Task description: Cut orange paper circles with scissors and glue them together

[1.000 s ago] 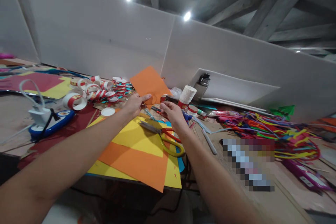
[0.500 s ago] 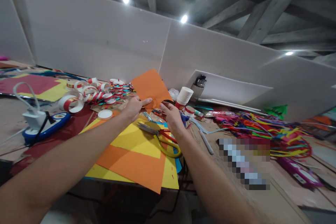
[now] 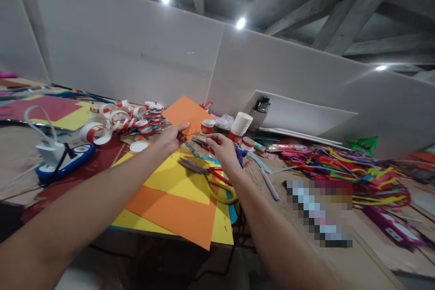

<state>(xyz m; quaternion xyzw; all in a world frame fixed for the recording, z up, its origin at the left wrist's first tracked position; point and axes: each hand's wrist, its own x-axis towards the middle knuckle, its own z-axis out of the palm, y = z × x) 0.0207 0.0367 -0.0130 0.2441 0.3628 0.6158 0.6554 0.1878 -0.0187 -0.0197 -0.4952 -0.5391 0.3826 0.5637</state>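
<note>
My left hand (image 3: pixel 171 138) grips the lower left edge of an orange sheet of paper (image 3: pixel 185 111), thumb on top, holding it up off the table. To its right, the fingers of my right hand (image 3: pixel 220 147) are pinched together, apart from the sheet. A dark, slim tool (image 3: pixel 200 142) lies at those fingertips; whether they hold it I cannot make out. Below the hands, open scissors (image 3: pixel 192 166) with yellow and red handles rest on yellow paper (image 3: pixel 163 179), near another orange sheet (image 3: pixel 173 215). A small red-and-white paper cup (image 3: pixel 207 126) stands just beyond my right hand.
Stacked white paper cups (image 3: pixel 242 123) and a dark bottle (image 3: pixel 260 115) stand behind. Cut cup rings (image 3: pixel 97 132) and a blue-and-white power strip (image 3: pixel 66 163) lie left. Colourful pipe cleaners (image 3: pixel 326 163) and a purple box (image 3: pixel 390 226) are right. A white panel (image 3: pixel 136 54) closes the back.
The orange sheet has tilted down and left with my left hand. My right hand has come away from it, and the paper cup behind now shows.
</note>
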